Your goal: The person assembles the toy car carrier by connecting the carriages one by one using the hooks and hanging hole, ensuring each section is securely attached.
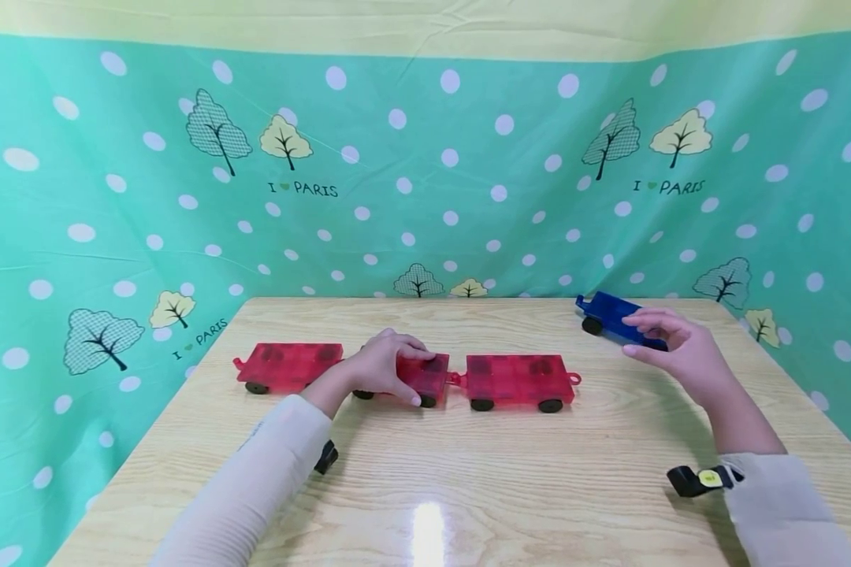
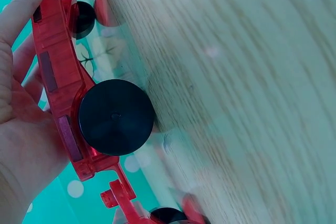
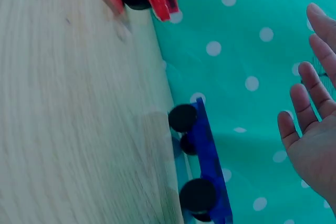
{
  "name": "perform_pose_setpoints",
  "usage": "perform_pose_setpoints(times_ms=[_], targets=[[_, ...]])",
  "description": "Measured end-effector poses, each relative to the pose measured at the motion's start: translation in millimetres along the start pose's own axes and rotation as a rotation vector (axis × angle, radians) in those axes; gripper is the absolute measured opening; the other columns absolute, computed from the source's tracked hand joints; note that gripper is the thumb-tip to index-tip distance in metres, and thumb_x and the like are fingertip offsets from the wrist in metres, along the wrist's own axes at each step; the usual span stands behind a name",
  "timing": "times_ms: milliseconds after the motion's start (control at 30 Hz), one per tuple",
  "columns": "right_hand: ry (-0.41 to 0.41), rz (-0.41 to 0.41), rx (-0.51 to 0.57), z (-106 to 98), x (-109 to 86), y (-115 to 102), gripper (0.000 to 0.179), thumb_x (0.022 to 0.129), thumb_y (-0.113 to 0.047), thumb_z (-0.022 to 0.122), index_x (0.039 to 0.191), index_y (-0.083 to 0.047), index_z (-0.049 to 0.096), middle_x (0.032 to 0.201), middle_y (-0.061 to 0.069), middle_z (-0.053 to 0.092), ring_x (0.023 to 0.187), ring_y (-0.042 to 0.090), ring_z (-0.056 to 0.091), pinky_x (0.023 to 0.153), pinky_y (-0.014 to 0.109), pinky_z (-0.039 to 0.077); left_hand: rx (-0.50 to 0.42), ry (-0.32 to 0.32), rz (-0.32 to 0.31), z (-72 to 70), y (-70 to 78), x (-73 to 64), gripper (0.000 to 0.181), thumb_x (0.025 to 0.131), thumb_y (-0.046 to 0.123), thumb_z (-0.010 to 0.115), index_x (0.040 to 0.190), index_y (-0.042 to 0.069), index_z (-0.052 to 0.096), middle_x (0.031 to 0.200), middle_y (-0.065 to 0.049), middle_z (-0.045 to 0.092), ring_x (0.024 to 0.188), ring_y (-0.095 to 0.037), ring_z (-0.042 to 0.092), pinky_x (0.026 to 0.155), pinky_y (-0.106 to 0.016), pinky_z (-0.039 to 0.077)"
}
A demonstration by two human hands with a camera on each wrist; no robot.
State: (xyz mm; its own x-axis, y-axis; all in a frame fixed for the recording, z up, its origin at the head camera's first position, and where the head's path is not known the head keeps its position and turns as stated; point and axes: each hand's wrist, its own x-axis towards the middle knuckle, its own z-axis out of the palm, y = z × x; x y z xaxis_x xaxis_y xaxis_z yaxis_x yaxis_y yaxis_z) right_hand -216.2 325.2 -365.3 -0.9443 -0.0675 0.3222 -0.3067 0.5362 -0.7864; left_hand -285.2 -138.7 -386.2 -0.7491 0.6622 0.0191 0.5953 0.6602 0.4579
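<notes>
I see three red wagons in a row across the middle of the bench point(image 1: 468, 488). My left hand point(image 1: 386, 366) lies over the middle red wagon point(image 1: 425, 376), fingers curled over its top and thumb at its near side, grasping it. The left wrist view confirms this: the palm and fingers point(image 2: 16, 9) wrap the red body, and one black wheel point(image 2: 116, 117) of that wagon fills the centre of the picture. The wagon stands on its wheels on the bench.

The right red wagon point(image 1: 516, 379) stands just beside the middle one, and their end hooks meet between them. It has a loop on its far right end. The left red wagon point(image 1: 288, 365) stands on the other side of my left hand, its near end hidden behind the wrist, so I cannot tell whether it is coupled.

The blue wagon point(image 1: 610, 313) stands at the far right corner of the bench, well apart from the red row and turned at an angle to it. My right hand point(image 1: 674, 346) hovers just beside and above it, released, fingers spread and slightly bent, holding nothing. The right wrist view shows the open palm apart from the blue wagon point(image 3: 207, 166).

A green dotted cloth point(image 1: 468, 181) with trees hangs behind and around the bench.
</notes>
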Motion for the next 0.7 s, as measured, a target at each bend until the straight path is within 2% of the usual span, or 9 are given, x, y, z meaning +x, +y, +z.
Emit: perform_pose_setpoints(times_ms=[133,433,567,633,700], targets=[[0.014,0.025,0.026,-7,0.5,8,0.042,0.09,-0.017,0.072,0.13,-0.008,0.061,0.133,-0.008,0.047,0.113,0.001,0.043,0.084,0.007,0.04,0.002,-0.003,-0.011,0.3,0.1,0.0,0.075,0.066,0.042,0.09,0.133,0.023,0.063,0.135,0.003,0.055,0.12,-0.021,0.042,0.093,-0.038,0.043],[0.023,0.059,0.071,-16,4.8,20,0.046,0.091,-0.014,0.071,0.135,-0.011,0.057,0.131,-0.013,0.047,0.112,0.004,0.045,0.082,0.007,0.039,-0.006,-0.009,-0.026,0.2,1.6,0.5,0.075,0.066,0.042,0.09,0.133,0.024,0.062,0.135,0.004,0.055,0.118,-0.019,0.041,0.089,-0.037,0.044],[0.018,0.097,0.039,-20,7.0,24,0.051,0.091,-0.022,0.071,0.139,-0.012,0.055,0.137,-0.011,0.043,0.117,0.013,0.041,0.083,0.006,0.036,-0.013,-0.013,-0.03,-0.1,1.6,0.4,0.075,0.066,0.042,0.09,0.133,0.025,0.062,0.136,0.004,0.054,0.118,-0.019,0.041,0.089,-0.036,0.044],[0.017,0.126,0.002,-21,8.8,26,0.054,0.091,-0.029,0.07,0.141,-0.013,0.053,0.142,-0.008,0.041,0.121,0.019,0.038,0.093,0.013,0.034,-0.019,-0.014,-0.032,-0.2,1.7,0.4,0.075,0.066,0.042,0.09,0.133,0.025,0.062,0.136,0.004,0.054,0.117,-0.019,0.041,0.088,-0.036,0.044],[0.014,0.157,-0.023,-22,10.9,29,0.059,0.091,-0.035,0.069,0.143,-0.013,0.051,0.149,-0.004,0.036,0.125,0.025,0.035,0.106,0.026,0.03,-0.02,-0.016,-0.033,-0.1,1.8,0.4,0.075,0.066,0.043,0.09,0.133,0.025,0.062,0.136,0.004,0.054,0.117,-0.019,0.041,0.088,-0.036,0.044]])
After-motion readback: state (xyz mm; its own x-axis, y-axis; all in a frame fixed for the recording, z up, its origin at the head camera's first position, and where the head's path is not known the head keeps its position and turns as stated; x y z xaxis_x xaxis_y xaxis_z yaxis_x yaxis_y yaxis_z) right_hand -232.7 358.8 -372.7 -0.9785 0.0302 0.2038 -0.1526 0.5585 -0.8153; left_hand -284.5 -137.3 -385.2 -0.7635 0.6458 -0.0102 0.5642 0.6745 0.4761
